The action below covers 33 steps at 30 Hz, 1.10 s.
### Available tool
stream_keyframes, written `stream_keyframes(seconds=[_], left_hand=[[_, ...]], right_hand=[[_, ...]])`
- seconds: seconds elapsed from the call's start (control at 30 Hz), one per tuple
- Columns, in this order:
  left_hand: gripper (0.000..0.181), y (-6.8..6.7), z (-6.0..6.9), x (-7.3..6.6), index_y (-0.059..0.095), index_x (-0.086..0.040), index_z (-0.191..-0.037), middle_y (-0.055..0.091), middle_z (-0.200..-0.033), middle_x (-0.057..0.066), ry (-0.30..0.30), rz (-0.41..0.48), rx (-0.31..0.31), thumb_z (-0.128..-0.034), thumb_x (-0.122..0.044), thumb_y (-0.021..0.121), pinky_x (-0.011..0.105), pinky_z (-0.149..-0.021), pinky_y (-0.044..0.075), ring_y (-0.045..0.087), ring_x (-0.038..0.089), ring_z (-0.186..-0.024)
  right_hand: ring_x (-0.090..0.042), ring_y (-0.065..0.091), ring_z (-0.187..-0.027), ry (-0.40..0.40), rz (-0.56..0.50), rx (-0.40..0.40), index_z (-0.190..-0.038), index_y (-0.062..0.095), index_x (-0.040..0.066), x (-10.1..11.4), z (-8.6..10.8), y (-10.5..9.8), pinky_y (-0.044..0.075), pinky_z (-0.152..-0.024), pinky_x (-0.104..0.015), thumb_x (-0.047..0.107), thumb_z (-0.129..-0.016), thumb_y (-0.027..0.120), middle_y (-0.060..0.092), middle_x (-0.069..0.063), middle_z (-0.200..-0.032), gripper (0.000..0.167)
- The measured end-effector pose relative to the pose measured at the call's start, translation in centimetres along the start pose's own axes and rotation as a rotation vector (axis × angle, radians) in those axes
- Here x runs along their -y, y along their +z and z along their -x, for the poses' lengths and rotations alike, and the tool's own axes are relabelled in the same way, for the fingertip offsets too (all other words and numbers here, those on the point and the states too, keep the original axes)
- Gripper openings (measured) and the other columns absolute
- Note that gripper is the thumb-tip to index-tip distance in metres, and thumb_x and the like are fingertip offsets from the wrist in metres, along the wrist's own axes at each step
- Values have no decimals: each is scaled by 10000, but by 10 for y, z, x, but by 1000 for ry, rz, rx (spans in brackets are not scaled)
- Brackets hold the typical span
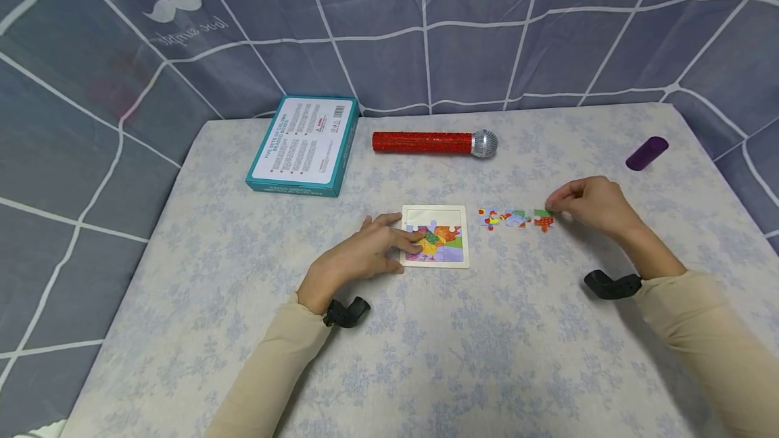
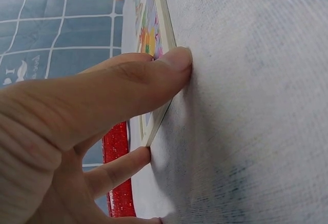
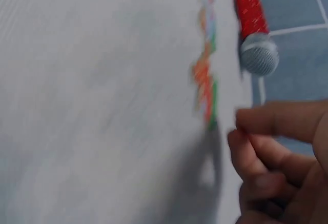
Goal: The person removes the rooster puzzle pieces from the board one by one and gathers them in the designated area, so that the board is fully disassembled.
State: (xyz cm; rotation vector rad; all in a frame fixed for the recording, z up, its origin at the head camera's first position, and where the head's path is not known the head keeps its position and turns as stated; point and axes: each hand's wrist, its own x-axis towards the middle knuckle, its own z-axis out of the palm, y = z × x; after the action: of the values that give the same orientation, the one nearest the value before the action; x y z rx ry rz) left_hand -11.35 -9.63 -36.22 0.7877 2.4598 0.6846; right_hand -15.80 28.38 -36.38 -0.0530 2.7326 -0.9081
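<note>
My left hand point(image 1: 365, 249) rests on the left side of a small white-framed jigsaw tray point(image 1: 437, 265), fingers reaching over its picture. In the left wrist view the thumb point(image 2: 154, 78) touches the tray's edge and another finger point(image 2: 130, 162) meets a corner. Assembled pieces fill the lower part of the tray; its top strip is bare. Right of it lie loose puzzle pieces point(image 1: 516, 219) in a row. My right hand point(image 1: 593, 203) is at the rightmost piece point(image 1: 544, 222), thumb and index tips close together. The right wrist view is blurred; nothing shows between those fingertips.
Behind the tray lies a red glittery microphone point(image 1: 422, 142) with a silver head. A teal-edged box point(image 1: 301, 147) sits at the back left. At the back right is a purple cylinder point(image 1: 647, 153). A grey-blue checked curtain point(image 1: 377, 32) closes off the table's back.
</note>
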Motion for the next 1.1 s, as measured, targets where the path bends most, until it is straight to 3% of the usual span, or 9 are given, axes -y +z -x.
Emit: stream_keyframes(seconds=[0.1,0.17,0.37,0.63,0.77,1.1], left_hand=[[466,1,-1,-1,676,-130,-1271,475,-1469,-74,-7,4,5,-823,-73,791,645,-1143,29,183,289,-1476],[468,0,-1,-1,674,-133,-1272,475,-1466,-78,-11,6,4,-823,-72,791,641,-1145,29,183,285,-1477],[468,0,-1,0,674,-130,-1273,482,-1462,-71,3,1,5,-822,-81,793,663,-1134,41,192,295,-1472],[466,0,-2,3,674,-133,-1275,499,-1449,-63,35,-16,7,-826,-101,792,695,-1114,51,199,317,-1469],[451,0,-1,4,680,-131,-1271,505,-1446,-56,56,-11,5,-833,-109,785,701,-1109,46,192,312,-1473],[482,-5,5,12,657,-160,-1311,476,-1475,-54,95,7,4,-847,-109,775,668,-1131,62,212,280,-1476]], right_hand=[[-155,504,-641,-51,-19,-71,-1020,738,25,15,2,4,401,-528,-293,209,-933,637,699,-120,-916,227],[-152,493,-574,-97,-31,-71,-1015,738,38,30,1,10,392,-483,-292,189,-937,630,686,-129,-925,202],[-181,539,-593,-259,-46,52,-987,749,75,71,-8,44,412,-508,-276,113,-893,677,681,-55,-880,125],[-158,522,-726,-480,-53,210,-1053,755,78,107,-16,86,434,-642,-310,92,-847,749,656,1,-888,207],[-155,519,-738,-493,-55,248,-1081,753,84,115,-16,96,434,-643,-309,75,-843,734,640,7,-895,239],[-160,523,-769,-395,-24,260,-1030,767,141,121,-16,102,435,-654,-305,90,-838,757,637,18,-918,199]])
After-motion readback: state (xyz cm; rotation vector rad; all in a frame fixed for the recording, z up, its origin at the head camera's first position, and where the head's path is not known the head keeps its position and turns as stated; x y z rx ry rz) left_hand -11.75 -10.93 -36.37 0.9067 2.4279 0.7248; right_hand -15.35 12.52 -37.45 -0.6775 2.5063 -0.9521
